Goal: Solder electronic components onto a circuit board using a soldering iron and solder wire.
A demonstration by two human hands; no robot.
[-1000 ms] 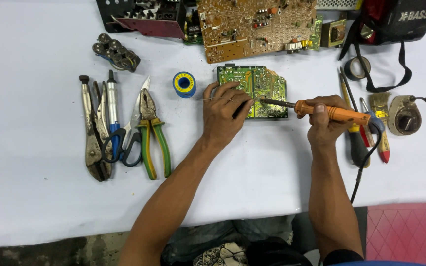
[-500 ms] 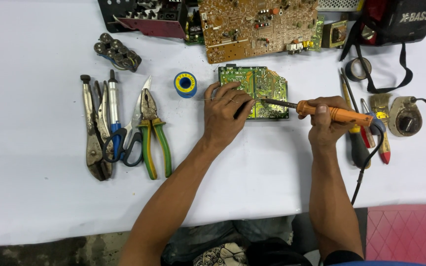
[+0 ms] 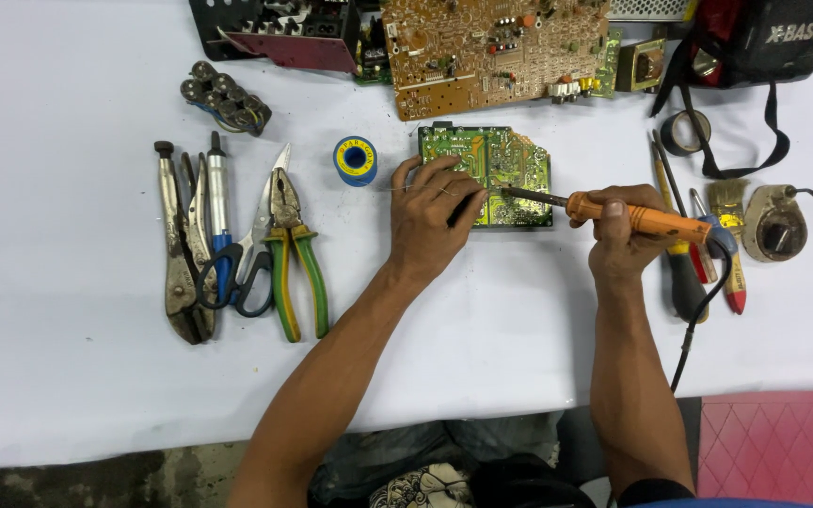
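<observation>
A small green circuit board (image 3: 505,174) lies flat on the white table (image 3: 96,395), just below a larger brown circuit board (image 3: 496,52) at the far edge. The right hand (image 3: 625,235) is closed in a fist-like grip round the orange handle of a soldering iron (image 3: 613,212), whose dark tip reaches left onto the green board. The left hand (image 3: 433,218) rests on the board's left part, fingers curled and pinched on a thin solder wire (image 3: 411,187) that runs out to the left. Just left of that hand stands a blue and yellow solder spool (image 3: 355,160). Farther left lie green-handled pliers (image 3: 295,254), scissors, locking pliers (image 3: 176,254) and a cluster of batteries (image 3: 226,99). To the right are screwdrivers (image 3: 698,273), a small brush (image 3: 728,202), a roll of black tape (image 3: 685,132) and a black bag (image 3: 773,38).
</observation>
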